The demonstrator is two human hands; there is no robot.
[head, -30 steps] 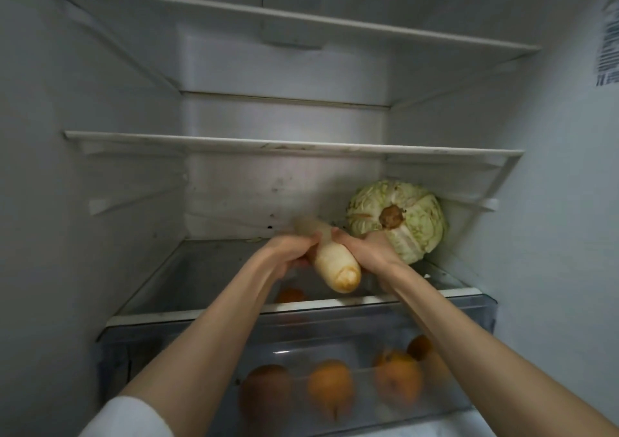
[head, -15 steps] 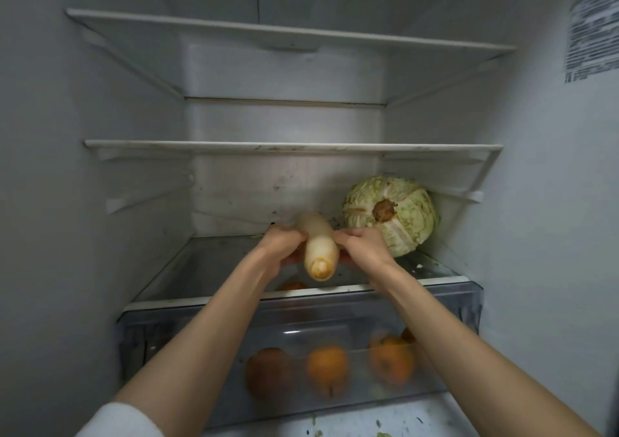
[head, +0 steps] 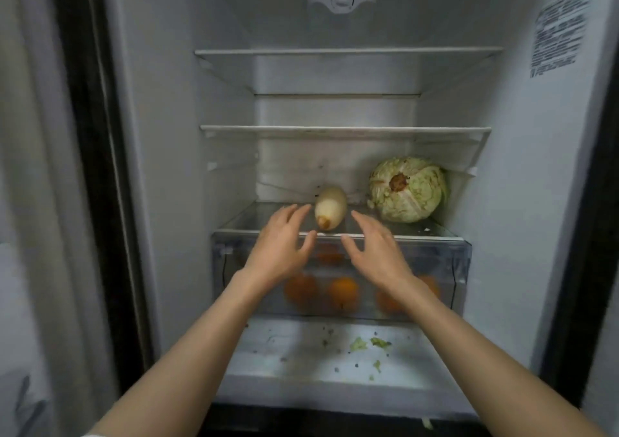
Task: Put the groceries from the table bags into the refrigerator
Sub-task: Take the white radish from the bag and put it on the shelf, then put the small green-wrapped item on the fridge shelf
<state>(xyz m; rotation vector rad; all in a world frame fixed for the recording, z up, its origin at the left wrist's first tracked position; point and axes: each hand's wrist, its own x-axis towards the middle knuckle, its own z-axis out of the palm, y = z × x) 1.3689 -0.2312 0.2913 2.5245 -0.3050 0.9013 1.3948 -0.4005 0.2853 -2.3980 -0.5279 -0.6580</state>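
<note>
A pale white radish (head: 330, 207) lies on the refrigerator's bottom glass shelf (head: 432, 232), its cut end toward me. A green cabbage (head: 408, 188) rests to its right against the right wall, stem facing out. My left hand (head: 280, 249) hovers just left of and in front of the radish, fingers spread and holding nothing. My right hand (head: 374, 247) hovers to the radish's right front, also spread and empty. Neither hand touches the radish.
Several oranges (head: 342, 292) lie in the clear crisper drawer (head: 459, 269) under the shelf. Two upper shelves (head: 345, 129) carry nothing. Green leaf scraps (head: 368, 343) litter the white ledge below the drawer. The dark door frame (head: 90, 168) stands at left.
Both hands let go of the radish, which now lies on the shelf, and have drawn back toward me. The view has pulled back from the refrigerator.
</note>
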